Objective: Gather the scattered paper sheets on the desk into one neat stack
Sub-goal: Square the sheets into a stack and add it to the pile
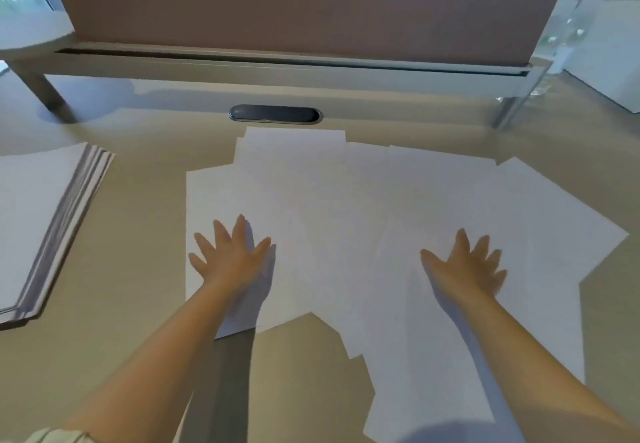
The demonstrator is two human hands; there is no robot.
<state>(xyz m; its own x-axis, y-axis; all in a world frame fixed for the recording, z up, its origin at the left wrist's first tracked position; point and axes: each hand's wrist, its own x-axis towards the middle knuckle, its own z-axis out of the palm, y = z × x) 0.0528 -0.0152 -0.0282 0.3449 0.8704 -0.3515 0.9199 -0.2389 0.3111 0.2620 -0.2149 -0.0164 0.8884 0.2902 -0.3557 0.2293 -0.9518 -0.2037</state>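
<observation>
Several white paper sheets (332, 207) lie spread and overlapping across the middle of the beige desk (131, 220), reaching from below the cable slot to the near edge. My left hand (230, 255) lies flat with fingers spread on the left sheets. My right hand (467, 267) is spread over the right sheets, fingers straight; it is slightly blurred. Neither hand grips a sheet.
A thick pile of white paper (38, 220) sits at the desk's left edge. A dark oval cable slot (274, 114) is behind the sheets. A brown partition panel (304, 2) on a raised rail closes the back. A white box (613, 71) stands at the far right.
</observation>
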